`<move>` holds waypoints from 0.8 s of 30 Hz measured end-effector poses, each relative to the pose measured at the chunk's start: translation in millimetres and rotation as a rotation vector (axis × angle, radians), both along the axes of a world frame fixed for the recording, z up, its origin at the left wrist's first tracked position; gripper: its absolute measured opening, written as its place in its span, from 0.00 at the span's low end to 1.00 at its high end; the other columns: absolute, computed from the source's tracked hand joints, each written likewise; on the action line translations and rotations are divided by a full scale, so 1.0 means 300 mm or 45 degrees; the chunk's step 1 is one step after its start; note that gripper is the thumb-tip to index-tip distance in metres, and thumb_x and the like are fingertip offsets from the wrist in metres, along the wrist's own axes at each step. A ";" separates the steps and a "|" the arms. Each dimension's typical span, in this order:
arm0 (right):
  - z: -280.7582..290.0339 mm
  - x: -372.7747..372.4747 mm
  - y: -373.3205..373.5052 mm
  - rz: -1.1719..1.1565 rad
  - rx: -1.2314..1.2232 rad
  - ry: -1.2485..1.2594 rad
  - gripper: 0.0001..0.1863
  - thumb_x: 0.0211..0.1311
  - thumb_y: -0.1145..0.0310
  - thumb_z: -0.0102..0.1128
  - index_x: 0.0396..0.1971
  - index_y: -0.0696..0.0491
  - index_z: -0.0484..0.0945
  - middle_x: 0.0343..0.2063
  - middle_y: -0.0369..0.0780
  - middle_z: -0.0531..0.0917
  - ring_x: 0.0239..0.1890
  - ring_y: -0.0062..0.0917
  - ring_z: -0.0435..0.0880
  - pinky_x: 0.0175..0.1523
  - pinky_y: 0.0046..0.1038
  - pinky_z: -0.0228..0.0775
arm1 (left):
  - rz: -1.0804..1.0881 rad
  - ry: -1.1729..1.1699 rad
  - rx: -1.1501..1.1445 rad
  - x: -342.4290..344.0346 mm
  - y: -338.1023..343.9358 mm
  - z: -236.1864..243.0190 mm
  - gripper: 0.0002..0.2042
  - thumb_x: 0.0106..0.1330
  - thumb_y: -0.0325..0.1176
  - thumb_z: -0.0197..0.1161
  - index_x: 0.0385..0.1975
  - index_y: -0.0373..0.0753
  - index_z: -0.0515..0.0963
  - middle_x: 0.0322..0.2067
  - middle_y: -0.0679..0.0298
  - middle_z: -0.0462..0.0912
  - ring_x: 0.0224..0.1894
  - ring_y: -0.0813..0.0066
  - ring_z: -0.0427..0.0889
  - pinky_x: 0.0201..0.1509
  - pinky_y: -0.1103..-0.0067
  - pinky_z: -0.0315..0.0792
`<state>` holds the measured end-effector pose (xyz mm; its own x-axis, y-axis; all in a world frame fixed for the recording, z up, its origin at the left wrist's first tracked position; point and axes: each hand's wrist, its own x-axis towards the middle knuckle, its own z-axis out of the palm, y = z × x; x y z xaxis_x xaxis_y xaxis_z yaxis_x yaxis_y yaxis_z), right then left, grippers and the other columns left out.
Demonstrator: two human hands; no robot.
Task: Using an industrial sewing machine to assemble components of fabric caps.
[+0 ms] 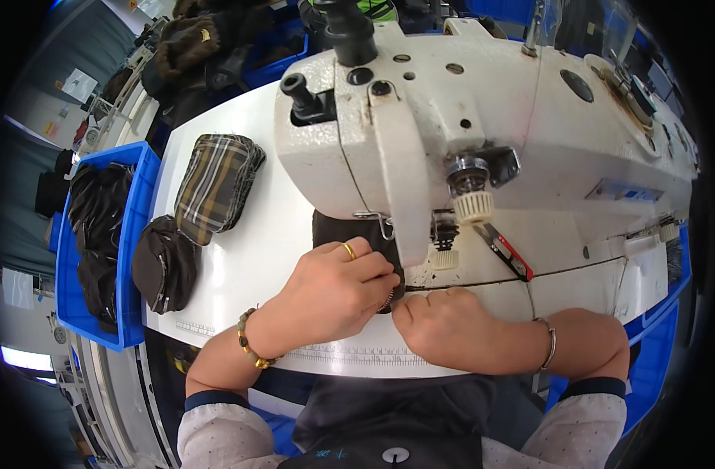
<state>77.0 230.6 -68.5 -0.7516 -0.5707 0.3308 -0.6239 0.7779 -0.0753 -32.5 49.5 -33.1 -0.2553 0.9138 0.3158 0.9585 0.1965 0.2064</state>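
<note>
A piece of black fabric (334, 229) lies under the head of a white sewing machine (467, 102). A short row of what looks like zipper teeth shows at its near right edge. My left hand (330, 293), with a gold ring and a beaded bracelet on its wrist, is curled over the fabric and grips it near that edge. Close on its right, my right hand (455, 328) is closed, thumb and fingertips pinching the fabric's near corner. The needle and presser foot are hidden behind the machine's front lever and my fingers.
Thread snips (504, 252) with red and black handles lie right of the needle area. On the left are a stack of plaid fabric pieces (219, 184), a bundle of dark pieces (165, 264) and a blue bin (126, 301) of black material. A ruler strip (350, 357) runs along the table's near edge.
</note>
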 end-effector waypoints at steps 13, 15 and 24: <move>-0.022 -0.027 0.009 -0.108 0.005 0.085 0.04 0.45 0.71 0.59 0.21 0.56 0.75 0.13 0.34 0.75 0.14 0.19 0.77 0.17 0.23 0.66 | -0.049 -0.100 0.026 -0.047 0.026 -0.023 0.08 0.49 0.25 0.68 0.30 0.38 0.84 0.34 0.66 0.85 0.34 0.67 0.81 0.38 0.73 0.77; -0.016 -0.039 0.010 -0.088 -0.044 0.011 0.06 0.45 0.72 0.60 0.24 0.59 0.77 0.13 0.35 0.75 0.14 0.20 0.78 0.17 0.24 0.66 | -0.053 -0.044 0.115 -0.070 0.027 -0.036 0.07 0.49 0.26 0.69 0.29 0.38 0.84 0.35 0.66 0.86 0.31 0.65 0.81 0.32 0.72 0.75; -0.012 -0.028 0.016 -0.032 -0.030 0.090 0.16 0.44 0.72 0.60 0.34 0.66 0.82 0.13 0.35 0.76 0.15 0.21 0.78 0.17 0.24 0.67 | -0.009 -0.041 0.020 -0.061 0.016 -0.017 0.06 0.47 0.25 0.69 0.27 0.40 0.83 0.36 0.65 0.85 0.33 0.66 0.79 0.30 0.74 0.73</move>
